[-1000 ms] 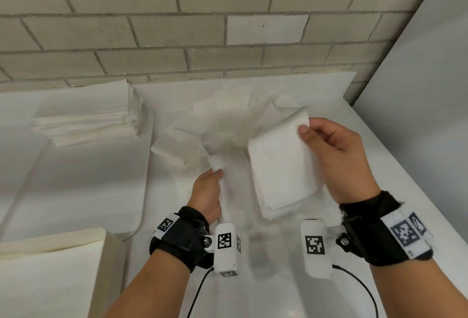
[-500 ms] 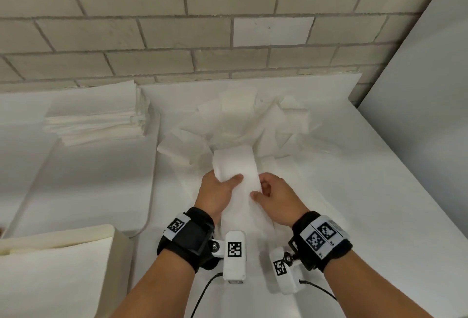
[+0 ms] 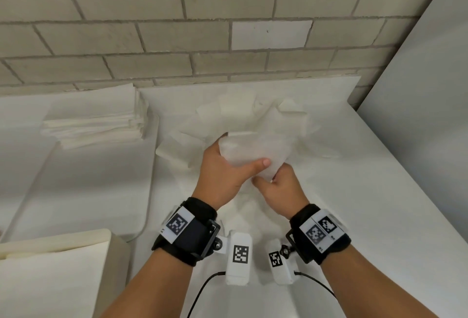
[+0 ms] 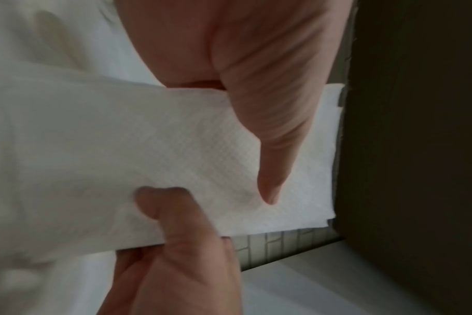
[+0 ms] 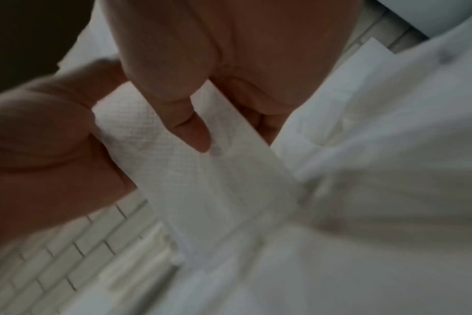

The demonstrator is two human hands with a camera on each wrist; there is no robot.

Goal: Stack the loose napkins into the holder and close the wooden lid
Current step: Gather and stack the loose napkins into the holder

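Both hands gripping one folded napkin above the loose pile.

Far across the scene, a pale brick wall (image 3: 177, 26); below it a white flat surface (image 3: 354, 216), largest thing near at hand. At near left, a cream box-like container (image 3: 50, 267), only partly in view. At far left, a neat stack of white folded napkins (image 3: 93, 120) lying on the surface. In the middle, a scattered heap of loose white paper napkins (image 3: 253, 112). Just above and nearer than that heap, a white embossed folded napkin (image 4: 175, 159), raised off the surface. Left hand (image 3: 222, 173) curled round its left edge, thumb laid across the near face. Right hand (image 3: 281, 188) pinching its near right corner, thumb on top.
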